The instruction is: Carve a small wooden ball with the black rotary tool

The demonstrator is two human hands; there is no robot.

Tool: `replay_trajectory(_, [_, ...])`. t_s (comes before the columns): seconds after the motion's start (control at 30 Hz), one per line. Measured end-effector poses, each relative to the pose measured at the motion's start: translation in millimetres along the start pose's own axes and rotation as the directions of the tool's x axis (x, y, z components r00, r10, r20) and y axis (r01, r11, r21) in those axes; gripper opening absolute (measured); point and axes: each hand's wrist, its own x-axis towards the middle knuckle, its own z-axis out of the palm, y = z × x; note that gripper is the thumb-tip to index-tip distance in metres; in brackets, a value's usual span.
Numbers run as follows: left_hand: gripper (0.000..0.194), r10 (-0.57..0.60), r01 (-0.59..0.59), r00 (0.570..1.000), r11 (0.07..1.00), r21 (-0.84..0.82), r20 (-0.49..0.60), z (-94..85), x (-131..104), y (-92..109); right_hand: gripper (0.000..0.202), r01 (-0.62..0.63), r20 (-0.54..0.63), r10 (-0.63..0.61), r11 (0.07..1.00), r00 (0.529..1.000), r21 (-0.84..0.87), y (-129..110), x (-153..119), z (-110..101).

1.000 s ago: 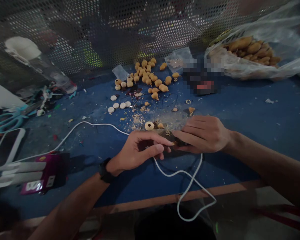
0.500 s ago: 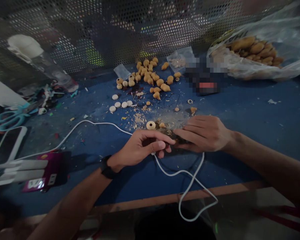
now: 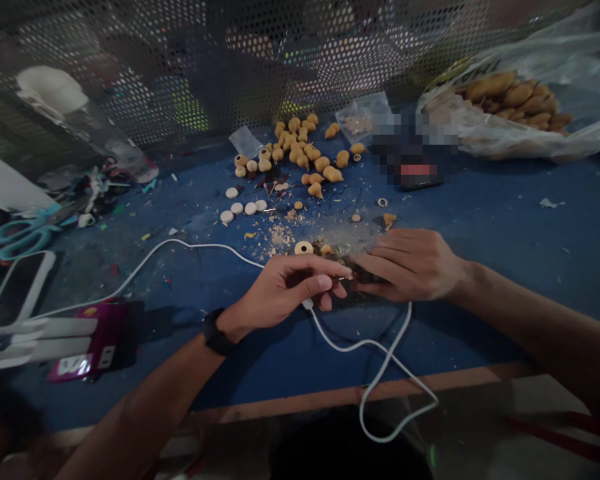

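My left hand (image 3: 300, 287) is curled at the middle of the blue table, thumb near the bent fingers. A thin shiny piece (image 3: 342, 278) shows at its fingertips; what else it holds is hidden. My right hand (image 3: 410, 267) bends palm down around something dark, mostly covered, its fingertips almost meeting the left ones and slightly blurred. A white cable (image 3: 350, 347) runs from a white plug (image 3: 307, 304) below the left hand, loops over the table edge and rises under the right hand. Beyond the hands sits a pale round piece with a dark hole (image 3: 304, 248), among shavings (image 3: 280, 235).
Small tan gourds (image 3: 300, 150) cluster at the back, near white discs (image 3: 250, 208). A plastic bag (image 3: 520, 137) of gourds stands back right. Left are scissors (image 3: 25, 233), a phone (image 3: 17, 290), a purple box (image 3: 103, 340) and a clear bottle (image 3: 105, 140). A perforated screen (image 3: 205, 73) closes the back.
My left fingers have lifted slightly, and the thin shiny piece now shows at their tips. The right hand stays nearly in place. The whole view has shifted a little.
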Motion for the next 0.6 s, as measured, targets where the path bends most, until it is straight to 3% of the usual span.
replay_trajectory(0.17, [0.030,-0.010,0.010,0.998,1.000,-0.006,0.055,0.3,0.9,-0.8,0.026,0.005,0.011,-0.005,1.000,1.000,-0.021,0.9,-0.1,0.6])
replay_trajectory(0.4, [0.036,-0.031,0.031,0.999,1.000,0.001,0.040,3.0,0.2,0.9,0.024,0.000,0.031,0.001,1.000,1.000,-0.012,1.0,-0.9,0.8])
replay_trajectory(0.6, [0.030,-0.002,0.003,0.999,1.000,-0.030,0.034,5.0,1.2,1.4,0.025,-0.006,0.024,0.006,1.000,1.000,-0.007,0.2,0.6,0.6])
